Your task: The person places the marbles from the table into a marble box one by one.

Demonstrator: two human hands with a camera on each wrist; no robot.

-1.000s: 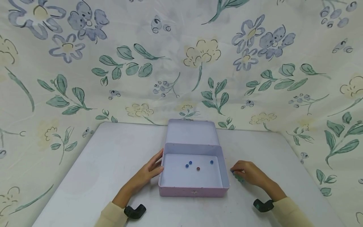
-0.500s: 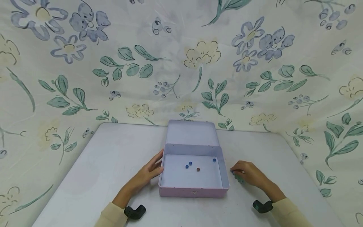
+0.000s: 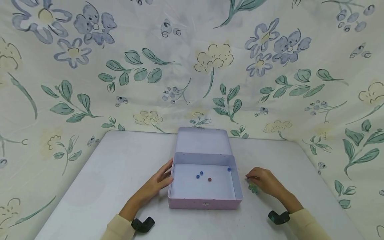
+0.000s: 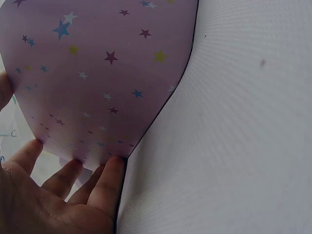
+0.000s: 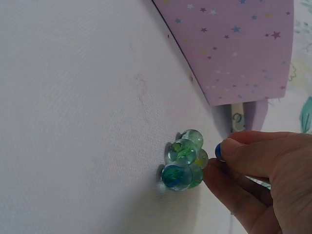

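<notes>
A pink tin box (image 3: 205, 203) with printed stars stands with its lid (image 3: 204, 140) raised. Inside lie several small marbles: one reddish-brown marble (image 3: 209, 179) and a few blue ones, including a blue marble (image 3: 229, 169) near the back right corner. My left hand (image 3: 156, 181) rests its fingertips (image 4: 113, 170) against the box's left side, fingers spread. To the right of the box, my right hand (image 3: 264, 180) pinches a blue marble (image 5: 219, 151) between thumb and fingers. Just beside those fingers, a cluster of clear green marbles (image 5: 181, 152) sits on the table.
The white table (image 3: 120, 160) runs back to a flower-printed cloth (image 3: 180, 66) hanging behind it. Black wrist-worn devices, such as the left one (image 3: 143, 224), sit by both cream sleeves.
My right hand has shifted slightly up and right, showing more of the green marbles. One blue marble in the box has rolled toward the back right corner. The left hand stays put.
</notes>
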